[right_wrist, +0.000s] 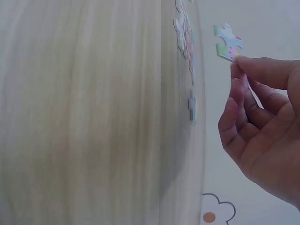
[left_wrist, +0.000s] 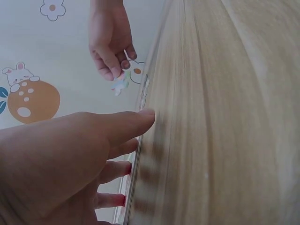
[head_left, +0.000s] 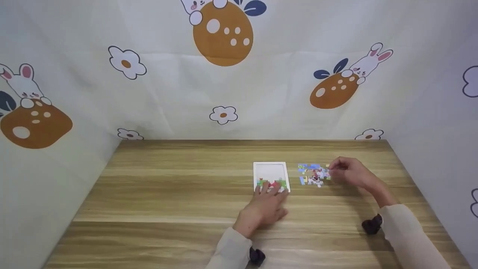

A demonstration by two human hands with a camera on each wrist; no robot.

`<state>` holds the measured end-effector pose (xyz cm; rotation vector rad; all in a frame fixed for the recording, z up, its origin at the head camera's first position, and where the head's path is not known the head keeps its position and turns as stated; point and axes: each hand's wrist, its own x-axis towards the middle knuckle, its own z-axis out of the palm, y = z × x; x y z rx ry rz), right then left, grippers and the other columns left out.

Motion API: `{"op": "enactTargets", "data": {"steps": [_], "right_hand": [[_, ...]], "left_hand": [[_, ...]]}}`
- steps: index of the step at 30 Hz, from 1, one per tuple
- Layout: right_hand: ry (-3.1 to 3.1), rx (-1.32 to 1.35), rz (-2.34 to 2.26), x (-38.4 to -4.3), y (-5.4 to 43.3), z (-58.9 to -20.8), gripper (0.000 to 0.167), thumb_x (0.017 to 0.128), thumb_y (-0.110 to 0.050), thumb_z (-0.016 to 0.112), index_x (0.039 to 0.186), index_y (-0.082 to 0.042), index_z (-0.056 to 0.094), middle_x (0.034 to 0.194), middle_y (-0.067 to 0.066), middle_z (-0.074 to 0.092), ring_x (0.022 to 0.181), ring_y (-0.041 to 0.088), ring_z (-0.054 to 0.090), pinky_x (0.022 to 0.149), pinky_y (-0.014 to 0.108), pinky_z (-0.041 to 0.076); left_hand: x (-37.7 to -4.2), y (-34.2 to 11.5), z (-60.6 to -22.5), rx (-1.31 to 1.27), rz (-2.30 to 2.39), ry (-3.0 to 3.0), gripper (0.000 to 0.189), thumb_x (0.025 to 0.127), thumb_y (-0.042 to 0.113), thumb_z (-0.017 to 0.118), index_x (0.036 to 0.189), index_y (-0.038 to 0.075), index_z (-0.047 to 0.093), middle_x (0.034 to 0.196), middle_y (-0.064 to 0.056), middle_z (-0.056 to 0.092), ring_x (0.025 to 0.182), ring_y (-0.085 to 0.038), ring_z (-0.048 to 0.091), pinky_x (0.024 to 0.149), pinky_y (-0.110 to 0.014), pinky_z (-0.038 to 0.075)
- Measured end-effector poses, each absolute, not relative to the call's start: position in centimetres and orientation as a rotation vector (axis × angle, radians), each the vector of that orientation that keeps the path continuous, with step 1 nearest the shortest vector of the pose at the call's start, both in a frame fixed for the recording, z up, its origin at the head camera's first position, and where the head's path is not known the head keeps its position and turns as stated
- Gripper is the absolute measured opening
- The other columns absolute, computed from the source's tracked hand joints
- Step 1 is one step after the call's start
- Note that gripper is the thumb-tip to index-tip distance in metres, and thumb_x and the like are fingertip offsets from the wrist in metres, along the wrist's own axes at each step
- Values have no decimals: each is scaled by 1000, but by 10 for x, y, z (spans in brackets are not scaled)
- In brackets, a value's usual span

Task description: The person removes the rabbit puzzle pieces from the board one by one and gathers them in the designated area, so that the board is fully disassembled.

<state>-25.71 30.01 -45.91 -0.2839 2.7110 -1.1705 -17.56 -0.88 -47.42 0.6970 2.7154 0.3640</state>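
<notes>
A white puzzle tray point(head_left: 269, 170) lies on the table, with several colourful pieces along its near edge. My left hand point(head_left: 264, 206) rests over that near edge; its fingers point(left_wrist: 110, 171) are stretched out and touch the pieces there. To the right of the tray lies a cluster of loose puzzle pieces point(head_left: 315, 179), mostly blue, white and red. Above their right side is my right hand point(head_left: 351, 172). Between thumb and fingertips it pinches a puzzle piece point(right_wrist: 228, 44) in pale green, blue and white, held up off the table in the right wrist view.
The wood-grain table point(head_left: 168, 198) is bordered by a cloth backdrop point(head_left: 168, 93) printed with rabbits, orange fruit and flowers, at the back and both sides. A black wrist device point(head_left: 257, 256) sits at the left cuff, another black device point(head_left: 372, 225) at the right.
</notes>
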Motion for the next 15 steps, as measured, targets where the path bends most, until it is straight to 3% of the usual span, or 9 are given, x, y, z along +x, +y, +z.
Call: {"op": "enactTargets", "data": {"steps": [15], "right_hand": [[2580, -191, -1134, -255, 321, -469, 18, 95, -11, 64, 107, 3, 64, 91, 4, 64, 78, 14, 56, 65, 25, 50]], "left_hand": [[-175, -10, -473, 703, 375, 2710, 59, 102, 40, 52, 157, 24, 35, 168, -4, 22, 157, -34, 14, 127, -56, 16]]}}
